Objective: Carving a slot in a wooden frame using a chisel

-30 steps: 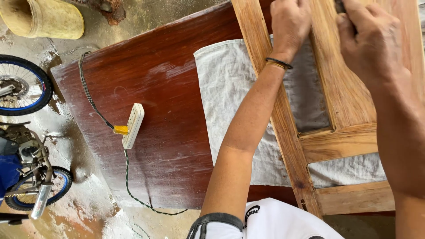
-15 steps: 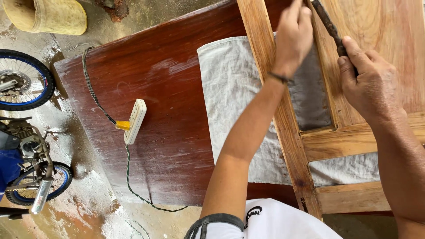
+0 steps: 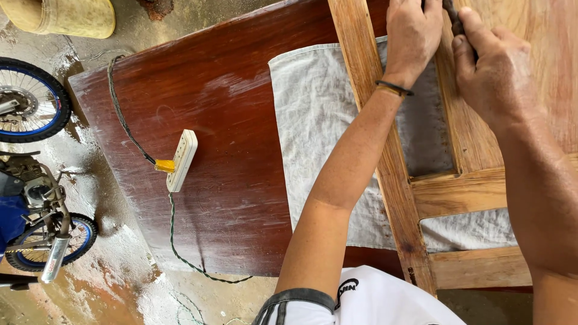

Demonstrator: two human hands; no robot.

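Working on wooden frame (image 3: 463,198), lying flat over grey cloth (image 3: 313,120) at bench's (image 3: 229,108) right end. Frame looks stiff, solid, fairly heavy; best gripped by long rails, rough wood unlikely to slip. Left hand (image 3: 414,37) pressing down on rail, fingers curled together. Right hand (image 3: 490,72) fingers clamped round dark slim tool (image 3: 453,17); tip out of view. Power strip (image 3: 182,160) mid-bench, well apart.

Left hand (image 3: 412,36) curled in a grip, right hand (image 3: 490,72) clenched alongside.
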